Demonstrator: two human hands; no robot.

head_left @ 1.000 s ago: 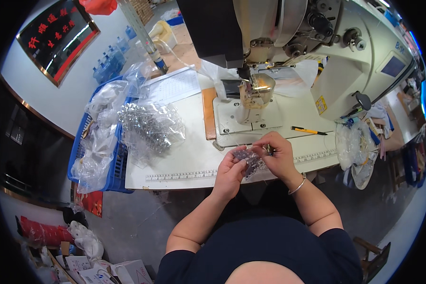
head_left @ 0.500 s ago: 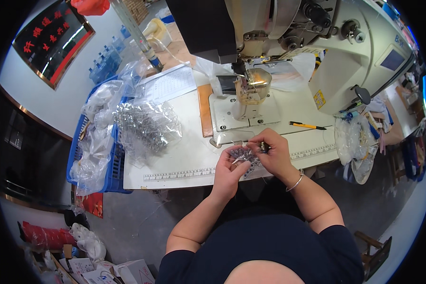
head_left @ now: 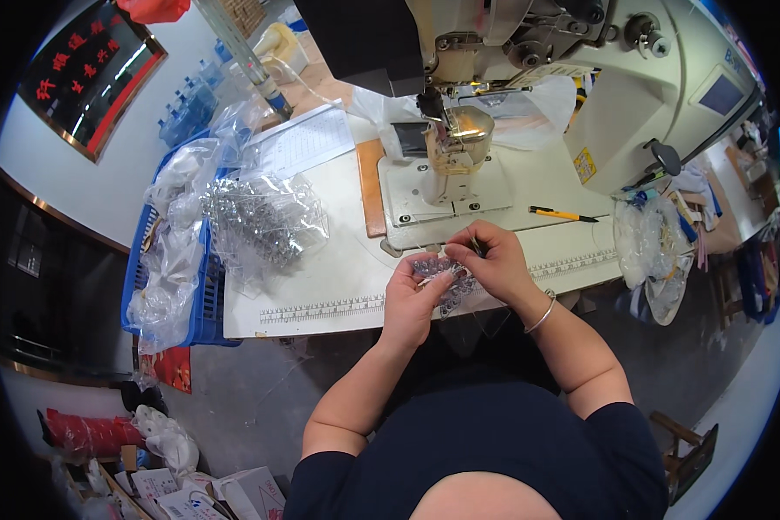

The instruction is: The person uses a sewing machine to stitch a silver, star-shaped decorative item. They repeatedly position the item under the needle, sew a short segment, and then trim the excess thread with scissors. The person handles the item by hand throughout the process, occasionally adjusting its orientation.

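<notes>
Over the table's front edge, my left hand [head_left: 407,299] pinches a small grey-lilac beaded piece [head_left: 456,295] between thumb and fingers. A thin whitish strip or thread lies by its thumb. My right hand [head_left: 498,267], with a bangle at the wrist, is closed close beside the piece. A small dark object [head_left: 478,247] shows among its fingers; its kind is too small to make out. Just beyond both hands stands a post-bed sewing machine [head_left: 455,165] on its metal base plate. On the white table [head_left: 338,269], a printed ruler strip [head_left: 321,311] runs along the front.
Left on the table lies a clear bag of silvery pieces [head_left: 264,225], near a paper sheet [head_left: 308,143]. A blue basket [head_left: 212,295] holding plastic bags stands against the table's left side. A yellow pencil [head_left: 559,214] lies at right, with plastic bags [head_left: 654,247] hanging beyond it.
My right hand has shifted slightly up and left, its fingers closer to the beaded piece. My left hand has turned a little, showing more of the piece. The view has shifted slightly.
</notes>
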